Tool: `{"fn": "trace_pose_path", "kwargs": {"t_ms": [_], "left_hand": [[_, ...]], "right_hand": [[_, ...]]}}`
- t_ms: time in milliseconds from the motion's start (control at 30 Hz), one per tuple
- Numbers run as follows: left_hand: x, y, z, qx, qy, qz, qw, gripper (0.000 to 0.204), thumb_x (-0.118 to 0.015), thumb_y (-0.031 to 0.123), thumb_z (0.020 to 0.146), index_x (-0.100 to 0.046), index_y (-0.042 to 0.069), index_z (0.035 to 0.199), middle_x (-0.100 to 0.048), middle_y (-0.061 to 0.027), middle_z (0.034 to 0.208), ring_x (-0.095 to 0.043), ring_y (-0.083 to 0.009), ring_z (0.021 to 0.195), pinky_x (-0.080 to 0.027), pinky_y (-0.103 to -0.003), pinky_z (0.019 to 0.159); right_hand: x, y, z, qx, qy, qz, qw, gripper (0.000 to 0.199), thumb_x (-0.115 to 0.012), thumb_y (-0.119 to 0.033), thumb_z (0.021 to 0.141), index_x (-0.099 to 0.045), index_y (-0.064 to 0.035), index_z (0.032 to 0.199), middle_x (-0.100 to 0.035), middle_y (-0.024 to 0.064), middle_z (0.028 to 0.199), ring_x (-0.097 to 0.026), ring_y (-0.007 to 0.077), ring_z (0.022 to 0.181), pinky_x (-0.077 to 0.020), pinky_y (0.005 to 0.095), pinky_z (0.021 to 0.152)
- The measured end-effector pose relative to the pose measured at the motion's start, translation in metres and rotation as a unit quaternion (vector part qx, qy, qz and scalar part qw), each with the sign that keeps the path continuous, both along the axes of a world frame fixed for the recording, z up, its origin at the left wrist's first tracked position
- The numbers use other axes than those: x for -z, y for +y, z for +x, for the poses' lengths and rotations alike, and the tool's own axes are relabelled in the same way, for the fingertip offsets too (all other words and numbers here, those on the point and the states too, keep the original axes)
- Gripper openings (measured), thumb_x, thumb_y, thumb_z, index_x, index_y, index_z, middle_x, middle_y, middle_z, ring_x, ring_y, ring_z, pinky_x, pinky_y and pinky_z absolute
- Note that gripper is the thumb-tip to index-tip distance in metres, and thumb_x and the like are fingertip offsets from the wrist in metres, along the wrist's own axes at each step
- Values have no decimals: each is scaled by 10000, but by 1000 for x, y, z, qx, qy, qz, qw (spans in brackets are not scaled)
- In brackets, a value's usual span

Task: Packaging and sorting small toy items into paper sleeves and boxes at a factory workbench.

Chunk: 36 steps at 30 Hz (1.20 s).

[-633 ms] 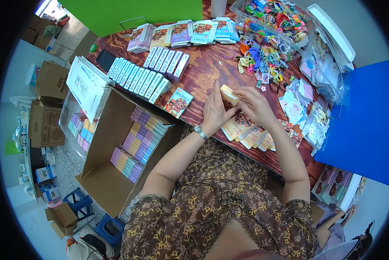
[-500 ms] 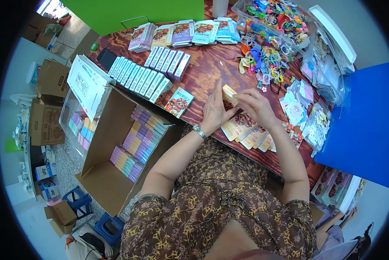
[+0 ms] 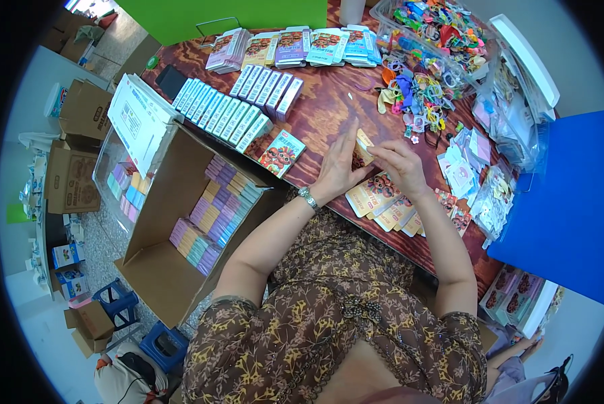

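We grip a small yellow card pack (image 3: 364,143) between our left hand (image 3: 337,172), fingers straight along its side, and our right hand (image 3: 399,165), fingers curled onto it, above the wooden table (image 3: 329,111). Flat yellow packets (image 3: 382,202) lie fanned just beneath. Rows of slim boxes (image 3: 238,101) sit left; the open cardboard carton (image 3: 181,236) holds pastel packs.

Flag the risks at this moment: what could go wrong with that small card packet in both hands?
1. The small card packet is pinched between left hand and right hand above loose flat cards near the table edge; a forearm could sweep some off.
2. The open cardboard box sits below the edge; a dropped packet might disturb its stacked rows.
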State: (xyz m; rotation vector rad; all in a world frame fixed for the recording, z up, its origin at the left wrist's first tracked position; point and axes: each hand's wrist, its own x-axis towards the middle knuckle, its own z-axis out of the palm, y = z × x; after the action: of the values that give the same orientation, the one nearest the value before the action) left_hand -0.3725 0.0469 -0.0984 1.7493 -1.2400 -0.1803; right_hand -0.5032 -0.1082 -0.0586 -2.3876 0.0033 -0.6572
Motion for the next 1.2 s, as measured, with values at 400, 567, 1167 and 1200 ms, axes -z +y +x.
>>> {"fn": "trace_pose_path", "kwargs": {"t_ms": [400, 567, 1167, 1200], "left_hand": [[2, -1, -4, 3, -10, 66, 998, 1179, -817, 185, 792, 23, -51, 1586, -483, -288, 1290, -539, -441, 1144, -466, -472, 987], [0, -2, -2, 19, -8, 79, 997, 1183, -814, 186, 792, 28, -32, 1594, -486, -276, 1287, -538, -439, 1140, -463, -471, 991], [-4, -7, -19, -52, -6, 76, 996, 1236, -850, 126, 718, 1, 3, 1607, -491, -257, 1273, -544, -440, 1115, -465, -493, 976], [-3, -9, -21, -71, -7, 68, 995, 1238, -854, 129, 715, -5, 2, 1607, -492, -254, 1276, -544, -434, 1118, -465, -492, 975]], "right_hand": [[1, 3, -1, -4, -35, -29, 999, 359, -730, 37, 819, -722, -85, 1157, -683, 81, 1033, -677, 244, 924, -555, 340, 788], [-9, -3, -6, -33, 5, -42, 999, 400, -707, 33, 826, -687, -92, 1206, -675, 81, 1043, -685, 263, 902, -571, 359, 764], [3, 12, -7, 41, 7, -69, 997, 344, -676, 22, 876, -719, -78, 1202, -706, 119, 1215, -718, 262, 968, -583, 331, 844], [10, 16, -7, 58, 7, -33, 998, 338, -656, 11, 904, -710, -74, 1227, -695, 126, 1251, -711, 255, 1009, -568, 334, 880]]}}
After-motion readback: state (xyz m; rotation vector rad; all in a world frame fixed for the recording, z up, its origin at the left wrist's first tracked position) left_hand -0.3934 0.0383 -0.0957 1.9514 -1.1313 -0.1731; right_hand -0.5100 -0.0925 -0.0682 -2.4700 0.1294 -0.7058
